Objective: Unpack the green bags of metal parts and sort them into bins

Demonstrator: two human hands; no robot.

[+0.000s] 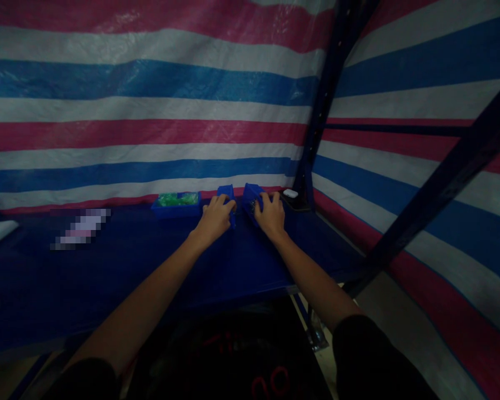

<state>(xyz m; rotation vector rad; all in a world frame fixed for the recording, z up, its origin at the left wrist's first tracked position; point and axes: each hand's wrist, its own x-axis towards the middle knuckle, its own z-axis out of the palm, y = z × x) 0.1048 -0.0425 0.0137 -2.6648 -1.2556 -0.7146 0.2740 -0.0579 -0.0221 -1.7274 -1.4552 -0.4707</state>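
Observation:
My left hand (215, 217) reaches far across a dark blue table (108, 266) and is closed round the edge of a small blue bin (226, 194). My right hand (270, 214) grips a second blue bin (251, 194) just to its right, fingers curled over the rim. What lies inside these two bins is hidden by the hands and the dim light. A third blue bin (177, 203), to the left of both hands, holds green pieces.
A striped red, white and blue tarp (150, 111) hangs close behind and to the right. A dark blue rack post (316, 128) stands at the back right corner, with a small white object (290, 193) on a dark block beside it. A diagonal brace (437, 183) crosses the right side.

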